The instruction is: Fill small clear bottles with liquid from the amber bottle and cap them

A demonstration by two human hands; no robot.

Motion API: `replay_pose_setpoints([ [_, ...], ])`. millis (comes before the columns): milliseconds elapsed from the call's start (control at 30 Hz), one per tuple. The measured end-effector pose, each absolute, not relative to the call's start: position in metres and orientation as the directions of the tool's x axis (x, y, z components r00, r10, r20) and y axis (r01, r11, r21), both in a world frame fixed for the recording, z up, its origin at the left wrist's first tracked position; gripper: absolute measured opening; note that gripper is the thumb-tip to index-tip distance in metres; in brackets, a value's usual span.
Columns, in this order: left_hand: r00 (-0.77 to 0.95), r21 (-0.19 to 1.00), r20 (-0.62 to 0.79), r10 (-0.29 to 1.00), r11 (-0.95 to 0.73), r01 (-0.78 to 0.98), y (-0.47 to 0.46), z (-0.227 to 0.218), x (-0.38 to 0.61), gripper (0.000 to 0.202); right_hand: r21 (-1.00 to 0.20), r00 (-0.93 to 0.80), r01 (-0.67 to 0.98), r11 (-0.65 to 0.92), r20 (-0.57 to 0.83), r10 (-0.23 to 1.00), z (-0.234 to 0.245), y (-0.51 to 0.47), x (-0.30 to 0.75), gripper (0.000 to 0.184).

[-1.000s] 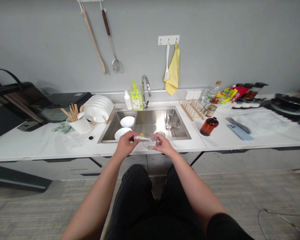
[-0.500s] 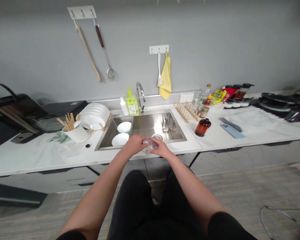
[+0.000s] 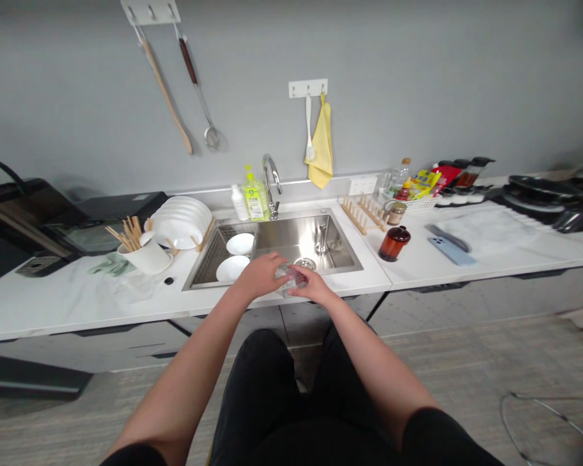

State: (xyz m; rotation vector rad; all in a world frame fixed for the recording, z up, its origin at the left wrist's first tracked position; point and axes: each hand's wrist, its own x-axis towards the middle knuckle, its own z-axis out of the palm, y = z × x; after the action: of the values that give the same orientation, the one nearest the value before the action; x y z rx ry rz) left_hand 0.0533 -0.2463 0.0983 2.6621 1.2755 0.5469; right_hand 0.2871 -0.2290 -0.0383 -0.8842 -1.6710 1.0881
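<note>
My left hand (image 3: 261, 275) is curled nearly closed around the clear drinking glass (image 3: 292, 279). My right hand (image 3: 313, 288) is closed against the opposite side of the glass, so both hands have hold of it. The glass sits at 12 o'clock, above the front rim of the stainless steel sink (image 3: 315, 241). Two white bowls (image 3: 233, 268) rest on the wire drying rack (image 3: 206, 266) at 11 o'clock. The faucet (image 3: 271, 184) stands at 12 o'clock, with the yellow-green dish soap bottle (image 3: 255, 200) just beside it. The amber jar (image 3: 394, 243) stands at 1 o'clock.
</note>
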Motion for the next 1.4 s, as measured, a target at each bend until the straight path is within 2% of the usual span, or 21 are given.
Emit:
replay_pose_setpoints([
  [133,0.583,0.263,0.198,0.788,-0.615,0.743,-0.245,0.094,0.055,0.024,-0.939,-0.308,0.073,0.337,0.300,0.903,-0.040,-0.228,0.286,0.097],
  [267,0.653,0.323,0.220,0.724,-0.686,0.652,-0.246,0.090,0.052,0.054,-0.940,-0.322,0.064,0.336,0.299,0.898,-0.041,-0.227,0.286,0.099],
  [433,0.446,0.313,0.259,0.857,-0.511,0.801,-0.250,0.082,0.055,0.050,-0.933,-0.319,0.089,0.348,0.305,0.898,-0.041,-0.228,0.287,0.097],
  [533,0.452,0.320,0.231,0.861,-0.506,0.801,-0.255,0.081,0.057,0.040,-0.935,-0.319,0.076,0.347,0.307,0.897,-0.040,-0.229,0.286,0.097],
  [633,0.533,0.323,0.249,0.809,-0.588,0.742,-0.260,0.083,0.059,0.068,-0.939,-0.317,0.065,0.338,0.302,0.899,-0.040,-0.230,0.286,0.095],
  [667,0.521,0.322,0.257,0.814,-0.580,0.748,-0.262,0.084,0.059,0.072,-0.940,-0.316,0.066,0.336,0.300,0.900,-0.040,-0.230,0.285,0.094],
  [700,0.490,0.321,0.257,0.833,-0.552,0.770,-0.262,0.084,0.060,0.068,-0.939,-0.315,0.068,0.338,0.301,0.900,-0.039,-0.230,0.285,0.094],
  [767,0.425,0.315,0.231,0.875,-0.481,0.819,-0.262,0.085,0.061,0.047,-0.935,-0.313,0.077,0.347,0.308,0.899,-0.039,-0.231,0.285,0.093],
  [833,0.446,0.312,0.199,0.872,-0.488,0.815,-0.261,0.084,0.061,0.030,-0.933,-0.314,0.082,0.350,0.310,0.898,-0.038,-0.231,0.286,0.094],
  [867,0.485,0.317,0.200,0.851,-0.525,0.790,-0.260,0.084,0.061,0.029,-0.933,-0.314,0.081,0.349,0.309,0.898,-0.038,-0.231,0.286,0.095],
  [967,0.525,0.327,0.260,0.810,-0.586,0.742,-0.258,0.082,0.060,0.043,-0.932,-0.314,0.081,0.353,0.312,0.896,-0.038,-0.231,0.286,0.096],
  [1067,0.456,0.326,0.284,0.843,-0.532,0.781,-0.256,0.081,0.059,0.028,-0.925,-0.311,0.110,0.363,0.315,0.897,-0.037,-0.231,0.287,0.095],
  [1133,0.507,0.333,0.265,0.820,-0.571,0.750,-0.256,0.081,0.058,0.025,-0.926,-0.313,0.115,0.359,0.309,0.898,-0.036,-0.231,0.287,0.094],
  [1233,0.573,0.328,0.319,0.755,-0.655,0.680,-0.256,0.082,0.058,0.042,-0.930,-0.322,0.099,0.353,0.305,0.896,-0.035,-0.231,0.287,0.094],
  [1300,0.528,0.313,0.352,0.773,-0.629,0.711,-0.255,0.082,0.059,0.037,-0.930,-0.318,0.096,0.354,0.308,0.897,-0.036,-0.231,0.287,0.095],
  [1400,0.503,0.317,0.301,0.810,-0.583,0.748,-0.252,0.079,0.058,0.024,-0.934,-0.316,0.083,0.347,0.306,0.898,-0.037,-0.231,0.286,0.096],
])
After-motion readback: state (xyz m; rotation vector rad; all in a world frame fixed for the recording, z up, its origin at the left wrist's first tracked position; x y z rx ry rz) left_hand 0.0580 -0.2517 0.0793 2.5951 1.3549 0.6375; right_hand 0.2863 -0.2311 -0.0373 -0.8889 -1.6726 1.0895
